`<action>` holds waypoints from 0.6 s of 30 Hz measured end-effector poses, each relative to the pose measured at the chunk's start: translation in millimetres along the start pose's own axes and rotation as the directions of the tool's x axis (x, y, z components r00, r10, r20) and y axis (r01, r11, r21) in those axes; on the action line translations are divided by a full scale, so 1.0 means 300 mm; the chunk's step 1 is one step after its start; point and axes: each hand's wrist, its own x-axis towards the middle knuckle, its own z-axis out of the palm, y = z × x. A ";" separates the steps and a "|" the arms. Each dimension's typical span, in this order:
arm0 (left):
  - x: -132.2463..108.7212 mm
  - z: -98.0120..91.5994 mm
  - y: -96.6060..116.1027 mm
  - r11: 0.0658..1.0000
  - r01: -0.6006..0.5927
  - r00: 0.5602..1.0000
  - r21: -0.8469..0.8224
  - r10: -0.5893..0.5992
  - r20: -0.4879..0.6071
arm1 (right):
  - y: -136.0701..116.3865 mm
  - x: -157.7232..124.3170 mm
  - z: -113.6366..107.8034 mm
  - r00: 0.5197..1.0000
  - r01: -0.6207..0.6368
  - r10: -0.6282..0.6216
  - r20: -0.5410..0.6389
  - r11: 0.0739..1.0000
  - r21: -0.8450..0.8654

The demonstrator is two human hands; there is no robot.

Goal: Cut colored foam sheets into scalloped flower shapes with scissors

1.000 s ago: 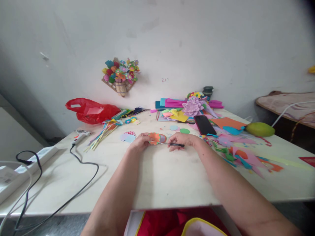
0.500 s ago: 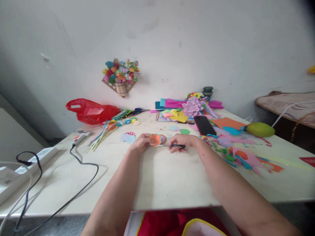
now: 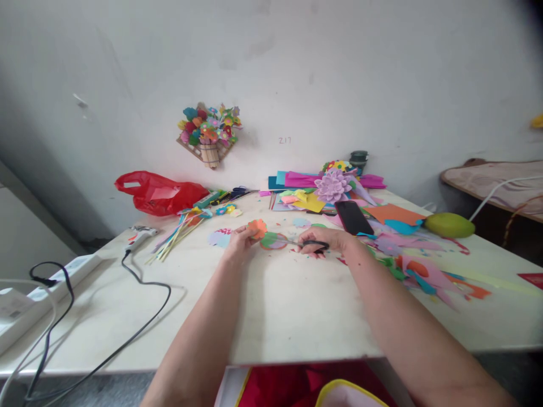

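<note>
My left hand [image 3: 238,241] pinches a small orange paper flower [image 3: 257,228] and holds it up off the white table [image 3: 275,305]. My right hand [image 3: 323,239] is closed around black-handled scissors [image 3: 311,244], whose blades point left toward the flower. Just below the flower lies a green and pink paper circle [image 3: 272,241] on the table, between the two hands. Tiny paper scraps lie under the right hand.
A glue gun [image 3: 141,233] with a black cord [image 3: 144,316] lies at the left. Paper-flower sticks [image 3: 178,232], a red plastic bag [image 3: 159,192], a phone [image 3: 353,217], stacked coloured paper [image 3: 305,180], a purple paper flower [image 3: 332,185] and a green fruit [image 3: 448,224] crowd the far and right side.
My left hand has lifted the orange flower up off the green and pink circle. My right hand with the scissors has moved slightly right and away from me.
</note>
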 end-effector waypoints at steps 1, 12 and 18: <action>0.001 0.000 0.001 1.000 -0.009 1.000 -0.020 0.008 -0.021 | 0.008 0.002 -0.006 0.999 0.024 -0.022 -0.043 0.999 0.042; -0.012 0.047 -0.031 0.999 0.028 0.999 -0.041 -0.027 0.019 | -0.022 0.156 0.129 0.803 0.292 0.069 -0.591 0.820 0.493; -0.014 0.056 -0.045 0.999 0.023 0.999 -0.034 -0.022 0.049 | -0.058 0.167 0.187 0.766 0.361 0.094 -0.636 0.756 0.546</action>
